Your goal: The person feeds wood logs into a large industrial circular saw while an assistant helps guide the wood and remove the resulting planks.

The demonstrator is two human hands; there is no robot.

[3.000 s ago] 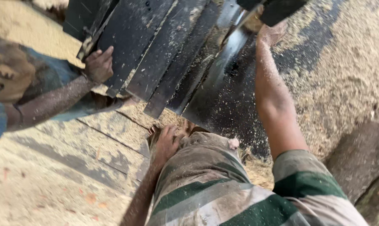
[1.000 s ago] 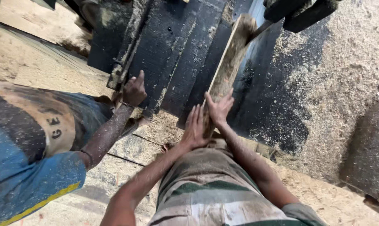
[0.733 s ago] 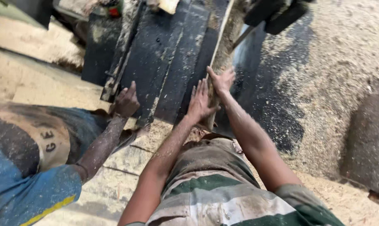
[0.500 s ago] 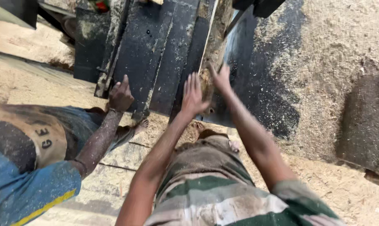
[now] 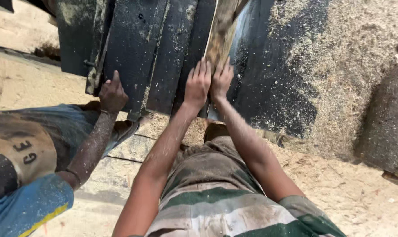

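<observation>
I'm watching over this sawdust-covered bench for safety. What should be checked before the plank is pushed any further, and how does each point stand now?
1. Both hands on the plank: ok. The left hand and right hand press side by side on the end of the wooden plank.
2. Fingers away from a blade: cannot tell; no blade shows.
3. Co-worker's hand off the plank: ok; it rests on the dark metal table, apart to the left.
4. Plank lying along the shiny guide: ok.
5. Sawdust around the path: not ok; it lies thick to the right.
</observation>
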